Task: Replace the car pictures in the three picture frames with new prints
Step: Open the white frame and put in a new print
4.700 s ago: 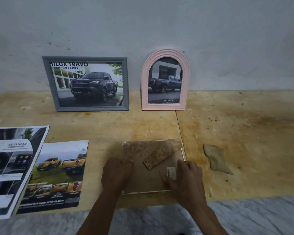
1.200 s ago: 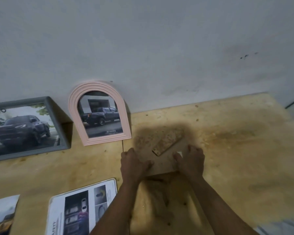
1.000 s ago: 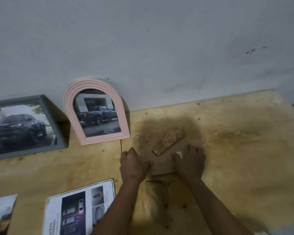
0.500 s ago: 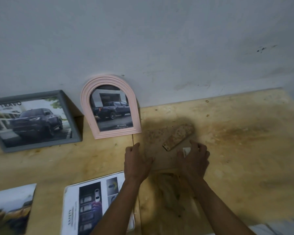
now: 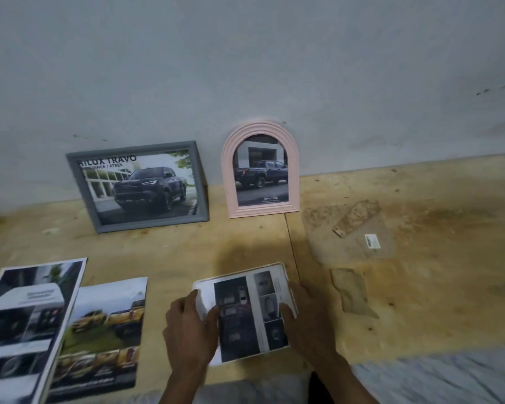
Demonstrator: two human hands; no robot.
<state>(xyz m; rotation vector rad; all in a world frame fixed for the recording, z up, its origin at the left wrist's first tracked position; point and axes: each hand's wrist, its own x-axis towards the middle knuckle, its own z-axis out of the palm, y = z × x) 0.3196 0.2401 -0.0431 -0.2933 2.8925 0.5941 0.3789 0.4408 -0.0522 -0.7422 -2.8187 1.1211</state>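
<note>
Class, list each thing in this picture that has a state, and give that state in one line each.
Grey rectangular frame: upright against wall, truck picture inside.
Pink arched frame: upright against wall, truck picture inside.
Brown backing board: lying flat, untouched.
White-bordered print: flat, held at both sides.
Left hand: gripping print.
Right hand: fingers on print.
</note>
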